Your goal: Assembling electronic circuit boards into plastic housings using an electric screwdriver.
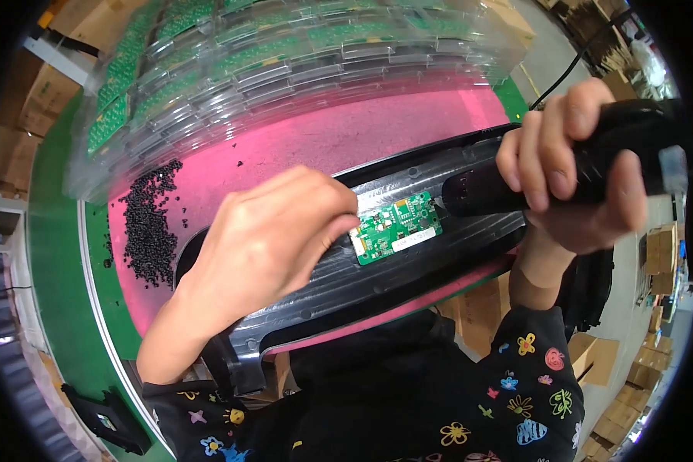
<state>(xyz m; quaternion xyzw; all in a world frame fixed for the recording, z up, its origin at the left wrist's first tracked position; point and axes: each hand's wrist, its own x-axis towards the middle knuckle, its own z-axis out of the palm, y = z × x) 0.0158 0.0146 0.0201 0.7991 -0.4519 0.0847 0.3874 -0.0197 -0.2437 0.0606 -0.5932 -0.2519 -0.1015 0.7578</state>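
Note:
A green circuit board (396, 229) with a white label strip lies on a long black plastic housing (327, 296). At the board's left end, by its white connector, my left hand (273, 231) has thumb and fingers pinched together. Whatever sits between those fingertips is hidden. My right hand (566, 158) is wrapped round a black electric screwdriver (627, 138), held nearly level. Its tip end points left, close to the board's right end; I cannot tell whether it touches a screw there.
Stacked clear plastic trays (308, 58) with green boards rise at the back of the pink mat (208, 189). A heap of small black screws (148, 231) lies at the left. A black plastic part (104, 420) rests at the lower left. Cardboard boxes (658, 339) line the right side.

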